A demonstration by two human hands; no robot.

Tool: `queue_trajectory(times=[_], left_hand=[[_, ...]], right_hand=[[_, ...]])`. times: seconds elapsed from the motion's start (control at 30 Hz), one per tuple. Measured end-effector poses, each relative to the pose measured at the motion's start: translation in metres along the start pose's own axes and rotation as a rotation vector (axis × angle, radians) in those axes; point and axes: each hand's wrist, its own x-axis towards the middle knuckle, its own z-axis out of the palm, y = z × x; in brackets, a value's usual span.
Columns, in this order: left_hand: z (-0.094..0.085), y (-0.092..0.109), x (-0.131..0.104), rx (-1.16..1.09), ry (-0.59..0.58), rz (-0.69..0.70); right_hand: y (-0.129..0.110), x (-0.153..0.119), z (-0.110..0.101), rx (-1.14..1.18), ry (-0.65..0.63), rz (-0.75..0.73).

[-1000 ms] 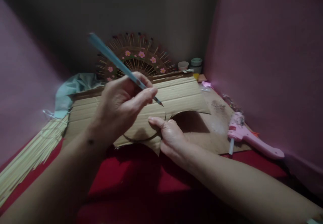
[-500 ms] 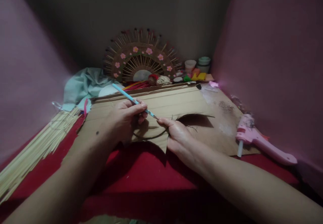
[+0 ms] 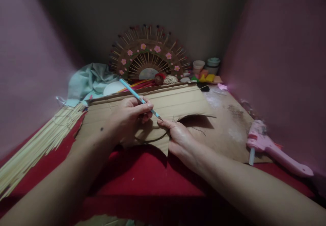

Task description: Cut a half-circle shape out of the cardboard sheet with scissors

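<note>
A light blue pencil [image 3: 132, 91] is pinched in my left hand [image 3: 131, 114], its dark tip pointing down right beside my right thumb. My right hand [image 3: 180, 134] grips the edge of a cut cardboard sheet [image 3: 183, 100], thumb on top and the other fingers hidden beneath. Curved cuts shape the sheet's front and right edges. A dark curved line or strip [image 3: 152, 140] runs between my hands; I cannot tell which it is.
Thin sticks [image 3: 43, 136] lie at the left beside a pale green cloth [image 3: 88, 81]. A flowered fan [image 3: 150, 54] stands behind, with yarn balls [image 3: 170, 80] and cups [image 3: 198, 66] nearby. A pink glue gun [image 3: 275, 148] rests on the right.
The view has shifted slightly, so the background items sit further right. Both hands keep their holds, and the pencil tip remains by my right thumb.
</note>
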Motion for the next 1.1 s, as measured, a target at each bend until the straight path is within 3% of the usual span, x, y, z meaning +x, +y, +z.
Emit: queue_trajectory(times=[0.1, 0.27, 0.43, 0.73, 0.93, 1.1], left_hand=[[-0.004, -0.006, 0.001, -0.081, 0.025, -0.015], [-0.011, -0.004, -0.001, -0.175, 0.090, -0.058], [-0.014, 0.004, -0.008, -0.150, 0.112, -0.001], [-0.017, -0.016, -0.006, -0.089, -0.158, -0.030], [-0.021, -0.027, 0.001, -0.099, -0.241, -0.052], [-0.021, -0.028, 0.001, -0.083, -0.241, -0.049]], right_hand=[[-0.003, -0.004, 0.003, 0.072, 0.024, 0.115], [-0.005, -0.008, 0.007, 0.084, 0.073, 0.090], [-0.005, -0.010, 0.008, 0.077, 0.098, 0.069], [-0.005, -0.007, 0.007, 0.101, 0.066, 0.130], [-0.009, -0.007, 0.010, 0.088, 0.091, 0.157], [-0.016, -0.010, 0.012, 0.126, 0.133, 0.155]])
